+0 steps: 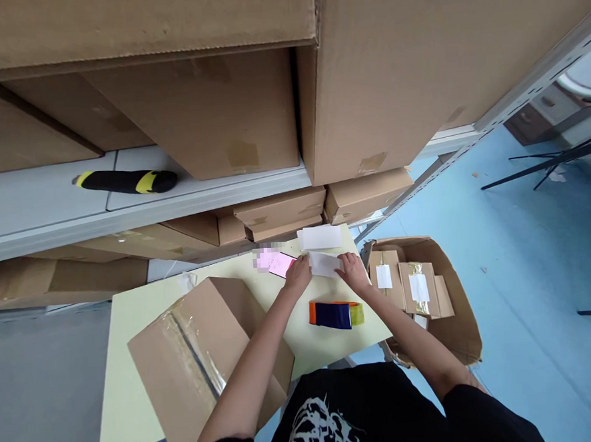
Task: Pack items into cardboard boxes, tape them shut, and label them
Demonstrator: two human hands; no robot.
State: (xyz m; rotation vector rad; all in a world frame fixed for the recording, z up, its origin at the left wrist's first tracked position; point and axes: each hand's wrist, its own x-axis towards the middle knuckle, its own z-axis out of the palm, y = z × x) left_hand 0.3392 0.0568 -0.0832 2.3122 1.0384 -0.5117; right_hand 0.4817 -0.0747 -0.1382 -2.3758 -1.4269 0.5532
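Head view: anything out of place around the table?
Yes: the taped cardboard carton overhangs the near edge of the pale yellow table, so it looks precariously placed. A black-and-yellow cylindrical object also lies loose on the shelf, apart from the cartons.

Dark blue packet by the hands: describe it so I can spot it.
On the pale yellow table, look just below the hands. The dark blue packet lies there, orange at its left end and yellow-green at its right, unlike the white papers nearby.

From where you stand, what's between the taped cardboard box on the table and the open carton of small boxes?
In the head view, a navy-and-orange packet lies on the pale yellow table, and the right forearm crosses the stretch beyond it.
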